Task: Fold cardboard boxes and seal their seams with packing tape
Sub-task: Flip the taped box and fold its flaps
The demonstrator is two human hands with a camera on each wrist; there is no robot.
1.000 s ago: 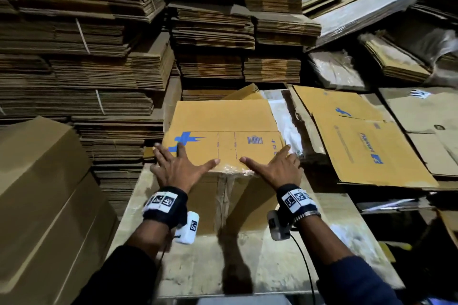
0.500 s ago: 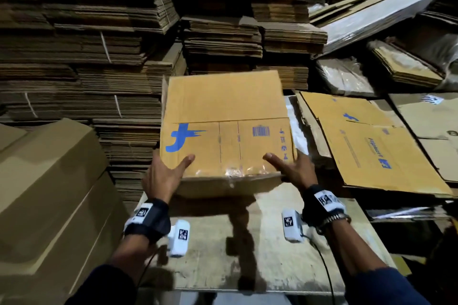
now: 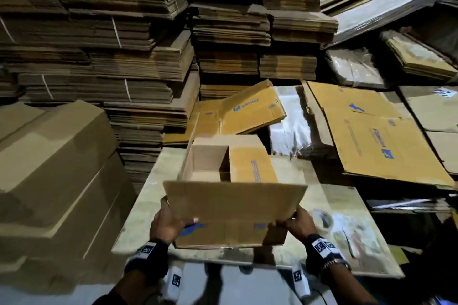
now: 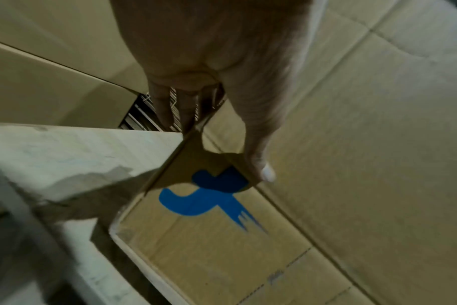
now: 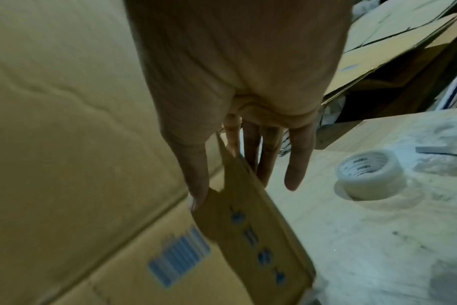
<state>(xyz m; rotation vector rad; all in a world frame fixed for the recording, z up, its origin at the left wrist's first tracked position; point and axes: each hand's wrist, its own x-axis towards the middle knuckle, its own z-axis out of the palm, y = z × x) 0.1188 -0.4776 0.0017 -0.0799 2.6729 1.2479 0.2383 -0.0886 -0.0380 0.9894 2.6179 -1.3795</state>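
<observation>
The cardboard box point(image 3: 233, 208) is sitting open-side up over the near part of the counter point(image 3: 322, 205), its near flap standing up toward the camera. The left hand point(image 3: 168, 224) is gripping the box's near left corner, thumb lying across the outer face just above the blue logo point(image 4: 204, 196), fingers behind the edge. The right hand point(image 3: 298, 224) is gripping the near right corner, thumb on the front face near the printed barcode point(image 5: 178, 260), fingers wrapping round the side panel. A roll of clear packing tape point(image 5: 369, 175) is lying flat on the counter just to the right of that hand. Flattened cartons point(image 3: 371, 131) are lying right of the box; bundled cardboard stacks point(image 3: 99, 57) are filling the background.
</observation>
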